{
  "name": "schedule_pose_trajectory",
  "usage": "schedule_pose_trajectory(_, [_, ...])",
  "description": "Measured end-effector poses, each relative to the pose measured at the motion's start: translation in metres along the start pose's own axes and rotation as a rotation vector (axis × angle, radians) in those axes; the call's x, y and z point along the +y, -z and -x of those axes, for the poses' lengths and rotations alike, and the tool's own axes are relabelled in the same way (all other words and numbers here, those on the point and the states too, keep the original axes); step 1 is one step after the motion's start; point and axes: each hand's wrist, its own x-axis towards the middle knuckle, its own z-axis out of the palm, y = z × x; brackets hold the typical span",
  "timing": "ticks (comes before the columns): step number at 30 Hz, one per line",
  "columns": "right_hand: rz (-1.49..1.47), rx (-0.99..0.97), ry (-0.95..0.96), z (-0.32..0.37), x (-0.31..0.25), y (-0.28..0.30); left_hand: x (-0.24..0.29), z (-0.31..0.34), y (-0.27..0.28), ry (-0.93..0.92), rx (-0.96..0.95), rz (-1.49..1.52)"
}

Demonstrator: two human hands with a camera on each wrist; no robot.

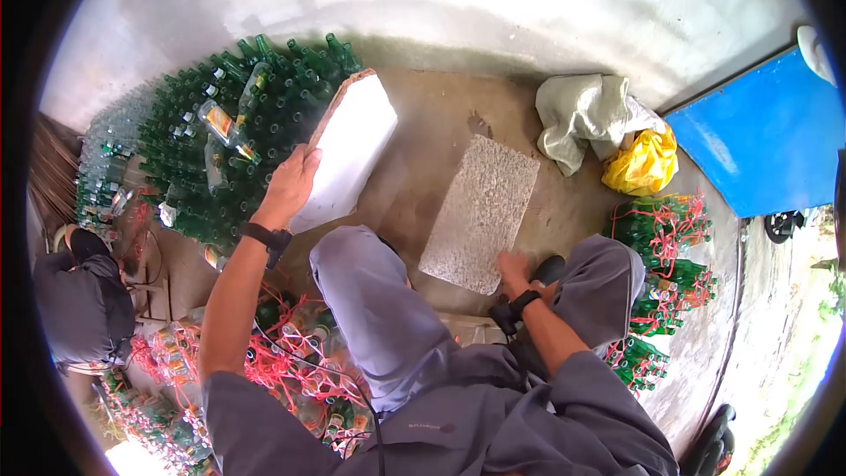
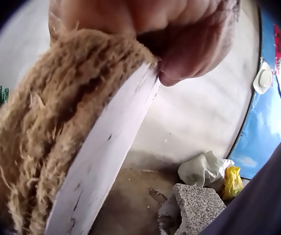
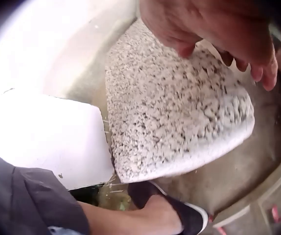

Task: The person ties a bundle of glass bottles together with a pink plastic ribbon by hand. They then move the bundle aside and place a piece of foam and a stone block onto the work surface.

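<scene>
A board with a smooth white face (image 1: 351, 152) and a rough, fibrous brown edge (image 2: 57, 112) stands tilted beside the green bottles. My left hand (image 1: 293, 187) grips its edge, fingers curled over it in the left wrist view. A speckled grey block (image 1: 483, 211) lies on the floor between my legs and the wall. At its near right corner is my right hand (image 1: 515, 273); in the right wrist view that hand (image 3: 219, 34) is over the block's edge with fingers bent downward, and whether they touch it is unclear.
Many green bottles (image 1: 198, 137) stand at the left. Bottles tied with red string (image 1: 665, 247) are at the right. A grey-white sack (image 1: 582, 115), a yellow bag (image 1: 643, 163) and a blue panel (image 1: 762, 137) are near the wall. Another person (image 1: 79, 304) is at far left.
</scene>
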Motion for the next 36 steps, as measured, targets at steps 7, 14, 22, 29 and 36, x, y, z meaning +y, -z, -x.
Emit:
schedule_pose_trajectory(7, [0.236, 0.021, 0.757, -0.077, -0.113, 0.075, -0.008, 0.01, -0.003, -0.007, 0.032, -0.036])
schedule_pose_trajectory(14, [-0.215, -0.063, 0.236, -0.158, -0.162, 0.085, 0.012, 0.013, -0.003, 0.048, -0.073, -0.07])
schedule_pose_trajectory(22, [-0.121, 0.155, -0.03, -0.26, -0.09, 0.033, 0.025, 0.034, 0.001, 0.095, -0.001, 0.067])
schedule_pose_trajectory(29, [0.11, -0.147, 0.205, -0.29, -0.073, 0.013, 0.012, 0.057, 0.002, 0.166, 0.088, 0.056])
schedule_pose_trajectory(36, [0.951, -0.028, 0.738, -0.287, -0.076, 0.005, 0.003, 0.077, -0.005, 0.208, 0.078, 0.209])
